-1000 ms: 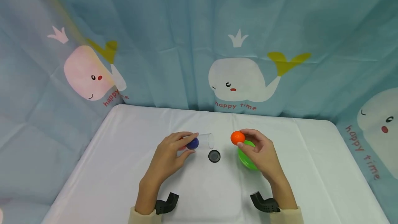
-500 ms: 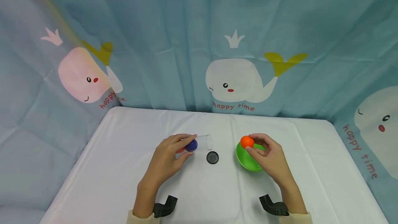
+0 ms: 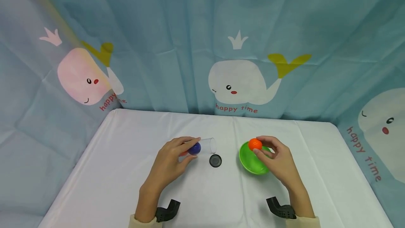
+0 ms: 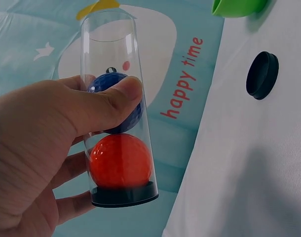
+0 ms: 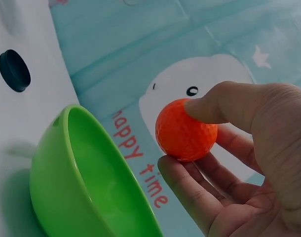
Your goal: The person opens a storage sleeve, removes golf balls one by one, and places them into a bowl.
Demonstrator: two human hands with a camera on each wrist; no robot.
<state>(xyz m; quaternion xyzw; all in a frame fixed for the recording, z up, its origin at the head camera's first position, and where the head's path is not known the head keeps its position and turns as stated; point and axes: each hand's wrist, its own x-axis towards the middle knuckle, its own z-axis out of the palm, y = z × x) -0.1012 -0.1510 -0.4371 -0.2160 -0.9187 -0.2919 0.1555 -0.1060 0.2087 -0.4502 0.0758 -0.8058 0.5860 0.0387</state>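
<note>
My left hand (image 3: 174,154) grips a clear plastic tube (image 4: 108,42) around its middle, thumb across the front. Inside the tube a dark blue golf ball (image 4: 126,118) rests on a red-orange golf ball (image 4: 121,160), which sits on the black end cap (image 4: 126,194). The tube's far end is uncovered. An orange golf ball (image 5: 182,133) is pinched between the thumb and fingers of my right hand (image 3: 280,157). That ball is held over the far side of the green bowl (image 3: 253,166), apart from it.
A round black cap (image 3: 215,160) lies on the white-covered table (image 3: 202,200) between the tube and the bowl. Behind the table hangs a blue curtain (image 3: 177,80) printed with whales. Each wrist wears a black camera mount (image 3: 167,211).
My right hand has carried the orange golf ball to the right, from the bowl's left edge to above the bowl. My left hand and its tube have stayed nearly still.
</note>
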